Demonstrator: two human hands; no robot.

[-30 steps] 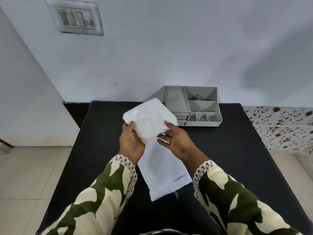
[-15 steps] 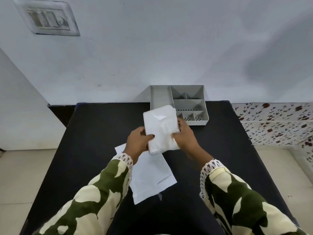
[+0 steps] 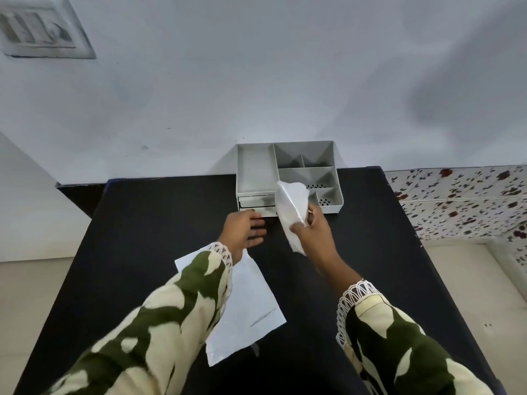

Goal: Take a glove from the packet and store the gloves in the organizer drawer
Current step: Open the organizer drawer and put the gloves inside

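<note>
My right hand (image 3: 315,232) grips a folded white glove bundle (image 3: 291,208), held upright in front of the grey organizer (image 3: 253,169) at the table's back edge. My left hand (image 3: 245,228) reaches to the organizer's small front drawer (image 3: 256,205), fingers at the drawer's front; whether it grips the drawer I cannot tell. The drawer appears slightly pulled out. The flat white packet (image 3: 248,306) lies on the black table (image 3: 142,238), partly under my left sleeve.
The organizer has several open top compartments, some with perforated floors, and stands against the white wall. A switch plate (image 3: 40,29) is on the wall at upper left. A speckled tiled surface (image 3: 462,201) lies right of the table; floor shows on both sides.
My left hand let go of the glove bundle and moved forward to the drawer front. The right hand alone now holds the bundle, carried up toward the organizer.
</note>
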